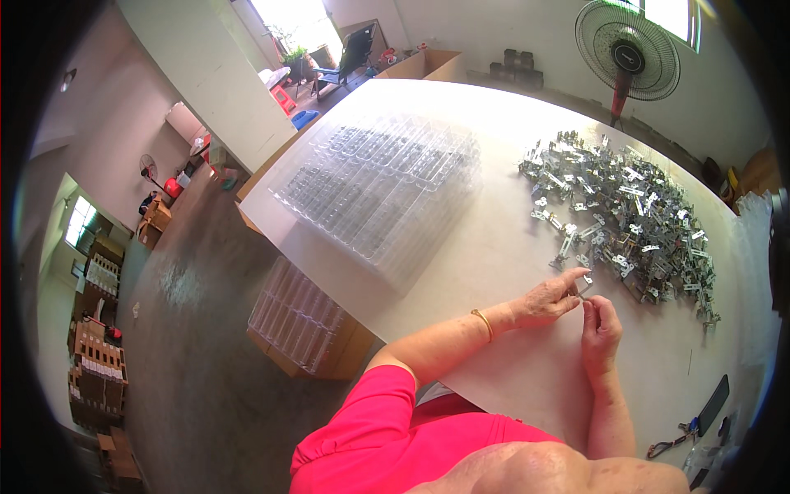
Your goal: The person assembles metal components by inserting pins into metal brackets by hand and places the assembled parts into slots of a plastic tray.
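A small silvery metal bracket is held between my two hands, just in front of a big pile of like metal parts on the white table. My left hand, with a gold bangle on its wrist, grips the bracket between thumb and fingertips. From below, my right hand pinches the lower end of the same piece. Its finer shape is too small to make out. To the left of my hands stands a tall stack of clear plastic trays, with rows of metal parts in the upper one.
More clear trays sit in a cardboard box left of the white table. A phone and keys lie at the near right. A standing fan and an open carton are beyond the far edge.
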`<action>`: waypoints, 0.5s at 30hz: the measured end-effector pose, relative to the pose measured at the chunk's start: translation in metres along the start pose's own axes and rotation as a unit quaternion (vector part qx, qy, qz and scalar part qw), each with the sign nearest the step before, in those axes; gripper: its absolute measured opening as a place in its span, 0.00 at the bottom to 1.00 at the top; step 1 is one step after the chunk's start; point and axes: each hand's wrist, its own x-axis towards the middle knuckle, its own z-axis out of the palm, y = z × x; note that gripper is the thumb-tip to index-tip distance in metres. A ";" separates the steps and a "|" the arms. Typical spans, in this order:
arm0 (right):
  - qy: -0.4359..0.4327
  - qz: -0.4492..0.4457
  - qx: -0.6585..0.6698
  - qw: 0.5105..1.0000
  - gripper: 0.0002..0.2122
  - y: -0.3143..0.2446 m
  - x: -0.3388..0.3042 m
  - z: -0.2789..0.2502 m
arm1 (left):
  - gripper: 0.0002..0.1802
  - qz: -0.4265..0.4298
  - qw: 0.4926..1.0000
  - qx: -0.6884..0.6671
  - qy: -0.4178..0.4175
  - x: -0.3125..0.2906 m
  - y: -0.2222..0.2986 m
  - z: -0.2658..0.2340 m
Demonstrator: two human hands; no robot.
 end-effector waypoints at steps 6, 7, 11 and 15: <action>-0.001 0.011 0.000 1.000 0.03 -0.005 -0.009 -0.008 | 0.33 -0.006 0.999 -0.052 -0.009 -0.008 -0.001 0.009; -0.015 0.003 0.002 1.000 0.04 -0.003 -0.014 -0.008 | 0.33 -0.017 0.997 -0.069 -0.009 -0.011 -0.001 0.010; -0.014 -0.051 -0.024 0.998 0.05 0.010 -0.010 0.001 | 0.32 -0.057 0.986 -0.155 -0.012 -0.010 -0.014 0.006; 0.000 0.039 0.014 0.999 0.04 -0.005 0.002 -0.004 | 0.30 -0.136 0.949 -0.283 0.003 -0.003 0.010 -0.012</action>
